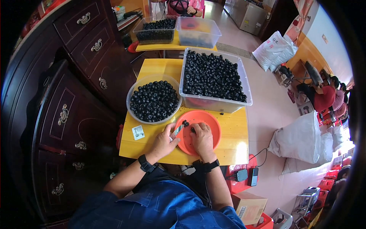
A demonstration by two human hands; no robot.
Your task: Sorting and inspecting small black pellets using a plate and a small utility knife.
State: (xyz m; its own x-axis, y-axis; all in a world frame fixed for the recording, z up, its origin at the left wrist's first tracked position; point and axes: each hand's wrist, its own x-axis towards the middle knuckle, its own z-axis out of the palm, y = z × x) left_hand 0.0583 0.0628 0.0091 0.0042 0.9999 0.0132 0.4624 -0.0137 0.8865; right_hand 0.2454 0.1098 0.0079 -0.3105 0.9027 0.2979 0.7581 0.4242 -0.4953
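Hands mid-assembly over the orange dish [213,126]: left hand [163,143] pinches a small tool [177,130], right hand [202,138] presses closed on a black bead [193,130], so next up looks like lining them up carefully.

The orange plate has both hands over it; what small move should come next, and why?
Probably the right hand should pick up the small black piece under its fingertips on the orange plate and bring it to the left hand, which holds a small tool at the rim. A second black piece lies loose just beyond, so the plate seems to be the working spot.
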